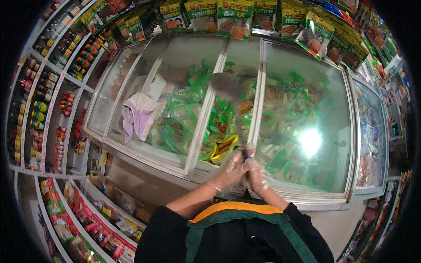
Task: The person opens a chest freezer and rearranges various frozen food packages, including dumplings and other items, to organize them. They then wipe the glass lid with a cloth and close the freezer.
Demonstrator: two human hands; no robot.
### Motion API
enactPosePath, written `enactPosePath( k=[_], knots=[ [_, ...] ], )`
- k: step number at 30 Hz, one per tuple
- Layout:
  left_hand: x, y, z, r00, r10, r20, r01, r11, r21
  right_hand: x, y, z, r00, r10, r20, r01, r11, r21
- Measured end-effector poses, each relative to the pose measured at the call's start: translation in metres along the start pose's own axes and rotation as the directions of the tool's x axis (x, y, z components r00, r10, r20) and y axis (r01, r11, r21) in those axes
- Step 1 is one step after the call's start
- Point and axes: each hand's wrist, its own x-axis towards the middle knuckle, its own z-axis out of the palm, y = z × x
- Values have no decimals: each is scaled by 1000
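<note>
Both my hands wear clear plastic gloves and meet at the dark grip of a long-handled tool with a broad dark head (pixel 226 86). My left hand (pixel 233 168) closes on the grip from the left, and my right hand (pixel 258 175) closes on it from the right. Motion blur hides whether the tool is a turner or a ladle. Its head hangs over the open gap of a chest freezer (pixel 197 154) with sliding glass lids. Below, an open yellow packet of brown sticks (pixel 225 146) lies among green plastic bags (pixel 222 110).
A white and purple cloth (pixel 140 115) rests on the left glass lid. Hanging seasoning packets (pixel 235 19) line the freezer's far side. Shelves of jars and bottles (pixel 41 108) stand left, above racks of packets (pixel 95 227). Another glass-topped freezer (pixel 370 131) adjoins at right.
</note>
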Motion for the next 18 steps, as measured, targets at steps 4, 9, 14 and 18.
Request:
enactPosePath(
  k=[4,9,14,18],
  knots=[
    [-29,34,-125,959,-118,-258,153,981,118,59,-29,127,983,-183,-28,183,983,22],
    [-82,84,-312,854,189,-485,163,787,594,123,-17,213,903,53,-427,-206,924,-321],
    [-113,102,-438,700,203,-685,395,689,608,150,-16,204,820,450,-354,-514,851,-108],
    [-121,101,-507,660,253,-707,545,488,682,149,-18,190,811,500,-304,-557,820,-135]
  ],
)
